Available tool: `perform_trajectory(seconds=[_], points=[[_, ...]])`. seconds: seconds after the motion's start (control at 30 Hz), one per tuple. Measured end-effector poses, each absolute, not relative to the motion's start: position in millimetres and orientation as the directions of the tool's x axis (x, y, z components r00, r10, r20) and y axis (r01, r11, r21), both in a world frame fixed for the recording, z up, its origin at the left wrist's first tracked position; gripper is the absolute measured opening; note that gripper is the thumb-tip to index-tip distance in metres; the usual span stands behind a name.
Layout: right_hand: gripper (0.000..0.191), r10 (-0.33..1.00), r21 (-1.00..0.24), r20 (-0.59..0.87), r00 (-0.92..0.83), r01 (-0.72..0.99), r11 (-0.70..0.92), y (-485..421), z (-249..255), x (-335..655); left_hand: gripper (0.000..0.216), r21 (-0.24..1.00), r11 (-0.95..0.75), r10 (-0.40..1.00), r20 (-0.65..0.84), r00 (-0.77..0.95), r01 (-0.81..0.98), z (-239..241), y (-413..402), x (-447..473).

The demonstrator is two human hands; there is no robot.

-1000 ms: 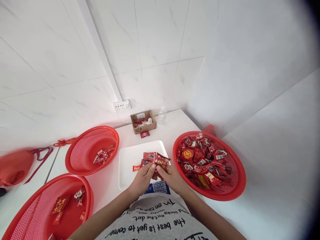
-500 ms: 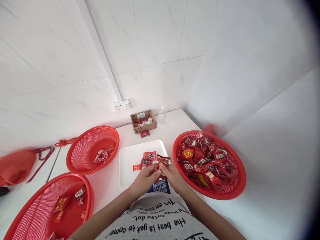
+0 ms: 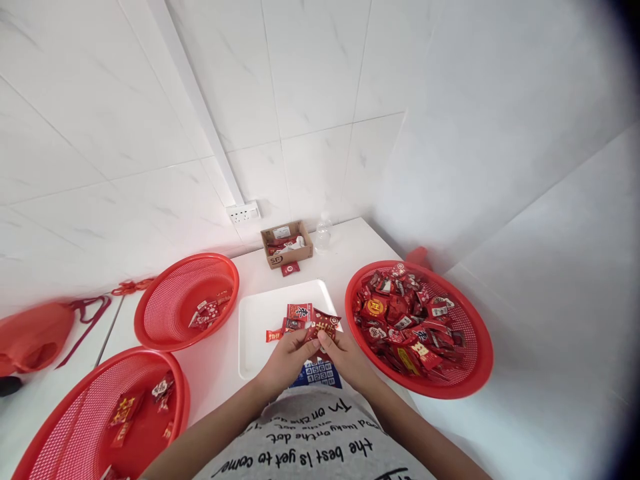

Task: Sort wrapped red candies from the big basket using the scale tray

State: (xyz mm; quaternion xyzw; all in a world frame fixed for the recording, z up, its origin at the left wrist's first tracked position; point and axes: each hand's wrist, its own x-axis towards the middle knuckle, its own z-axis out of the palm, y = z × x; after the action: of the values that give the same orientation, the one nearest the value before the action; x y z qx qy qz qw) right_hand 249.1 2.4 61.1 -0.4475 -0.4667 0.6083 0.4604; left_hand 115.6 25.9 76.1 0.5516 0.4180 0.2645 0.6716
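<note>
Between my two hands is a dark red snack packet [image 3: 324, 323] with yellow print, pinched by the fingertips from both sides. My left hand [image 3: 291, 353] is closed on its left side, my right hand [image 3: 347, 355] on its right. Just beyond them, several red packets [image 3: 299, 311] lie on the white pan [image 3: 260, 340] of a scale. A small orange-red packet [image 3: 273, 335] sits left of these. Below my hands shows a blue number keypad [image 3: 323, 375], partly covered by my hands and shirt.
To the right stands a red basket [image 3: 483, 347] heaped with red packets. Two red baskets on the left, the far one [image 3: 150, 303] and the near one [image 3: 181, 400], hold a few packets. A cardboard box [image 3: 290, 257] and clear bottle [image 3: 323, 233] stand by the wall.
The packet in my fingers has shifted slightly, and more of its printed face shows. Both hands stay in nearly the same place. The baskets and scale look unchanged.
</note>
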Motion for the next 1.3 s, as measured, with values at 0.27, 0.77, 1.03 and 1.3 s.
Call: perform_trajectory(seconds=[0.27, 0.77, 1.03, 1.3], points=[[0.046, 0.976, -0.992, -0.077, -0.206, -0.083, -0.096, 0.5, 61.7, 251.2, 0.025, 0.981, 0.188, 0.84, -0.182, 0.511, 0.042, 89.3, 23.6, 118.2], [0.032, 0.975, -0.993, -0.082, -0.208, -0.069, -0.098, 1.4, 65.8, 251.4, 0.041, 0.958, 0.238, 0.852, -0.284, 0.441, 0.157, 81.4, 18.1, 115.7], [0.031, 0.967, -0.981, -0.085, -0.241, -0.149, -0.124, 2.3, 61.9, 251.2, 0.042, 0.967, 0.169, 0.862, -0.238, 0.448, 0.189, 76.6, 17.4, 116.3], [0.031, 0.937, -0.988, -0.091, -0.338, -0.086, -0.127, -0.6, 66.7, 251.7, 0.036, 0.968, 0.151, 0.861, -0.229, 0.454, 0.202, 77.9, 26.9, 115.9]])
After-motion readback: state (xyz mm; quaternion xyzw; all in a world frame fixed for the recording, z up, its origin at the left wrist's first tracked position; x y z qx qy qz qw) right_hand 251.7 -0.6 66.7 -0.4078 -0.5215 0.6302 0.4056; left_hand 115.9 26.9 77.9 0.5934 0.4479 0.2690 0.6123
